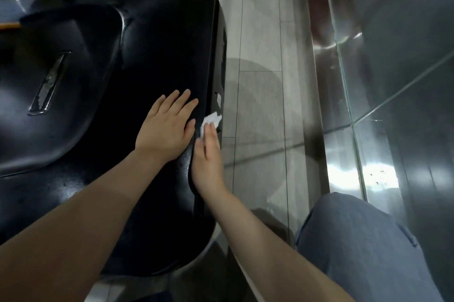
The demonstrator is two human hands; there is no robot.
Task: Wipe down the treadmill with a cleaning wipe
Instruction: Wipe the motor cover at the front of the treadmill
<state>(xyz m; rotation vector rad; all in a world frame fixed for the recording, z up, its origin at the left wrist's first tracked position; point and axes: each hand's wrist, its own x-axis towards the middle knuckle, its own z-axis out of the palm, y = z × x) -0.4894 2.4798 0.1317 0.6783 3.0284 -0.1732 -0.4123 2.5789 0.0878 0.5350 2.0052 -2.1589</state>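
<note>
1. Head view shows the cleaning wipe [210, 121], a small crumpled white piece, pressed against the right side edge of the treadmill's black cover [157, 60], just below its top face. Part of it pokes out past my fingertips; the rest is hidden under them.

2. My right hand [208, 154] lies edge-on along that side, fingers fairly straight and pressing the wipe to the plastic. I cannot tell whether the thumb pinches it from behind. If it is only pressed, the wipe may slip out when I slide along the edge and drop to the floor [260, 95].

3. My left hand [167, 127] rests flat and relaxed on the top of the cover near its right edge, holding nothing, just beside the right hand. It steadies me, but a bare palm on glossy black plastic will likely leave prints on a surface I mean to clean.

4. A white scrap [219, 99] sits on the side edge just ahead of the wipe. It could be torn wipe or a sticker remnant; too small to say. If the wipe is shredding, rubbing harder would leave more bits behind.

5. The wipe is small against this large cover, so it may dry out or load with dirt and smear.

6. My knee [363, 247] in grey-blue trousers is close to the rear right corner, beside a glass panel [383, 95].
</note>
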